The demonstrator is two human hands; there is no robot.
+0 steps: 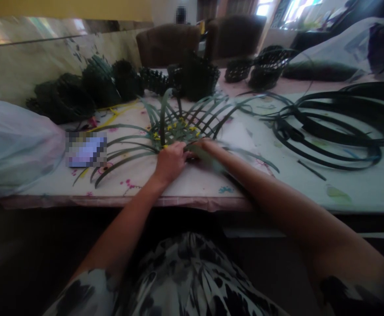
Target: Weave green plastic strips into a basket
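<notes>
A half-woven basket base [175,131] of flat dark green strips lies on the table, with small yellow ties over its middle and loose strip ends curving outward all round. At its near edge, my left hand [172,160] is closed on the weave, thumb toward the right. Close beside it, my right hand [204,147] is bent over the same edge, its fingers closed round a green strip [213,160]. That strip is blurred and trails down to the right under my forearm. My fingertips are partly hidden.
Several dark woven baskets [198,77] stand along the back. Coils of dark strip [336,127] lie at the right, with a short loose piece [312,170] before them. A phone [88,150] and a translucent plastic bag [17,145] are at the left. Chairs [168,44] stand beyond.
</notes>
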